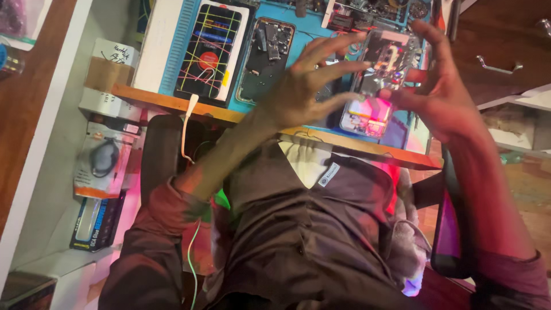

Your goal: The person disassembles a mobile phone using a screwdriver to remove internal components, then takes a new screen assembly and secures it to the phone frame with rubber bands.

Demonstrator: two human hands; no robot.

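Both of my hands are raised over the desk edge around an opened phone (374, 86), its insides bare and lit pink and white. My left hand (307, 86) has its fingers spread, the fingertips pressed on the phone's left side and top. My right hand (439, 92) grips the phone's right edge with thumb and fingers. The phone is held just above the blue work mat (172, 46). My dark shirt fills the lower part of the view.
On the mat lie a phone with a test screen of coloured lines (211, 50), a white cable (186, 123) plugged into it, and another opened phone showing its board (267, 57). Small boxes and packets (106, 86) sit at left. A drawer handle (498, 66) is at right.
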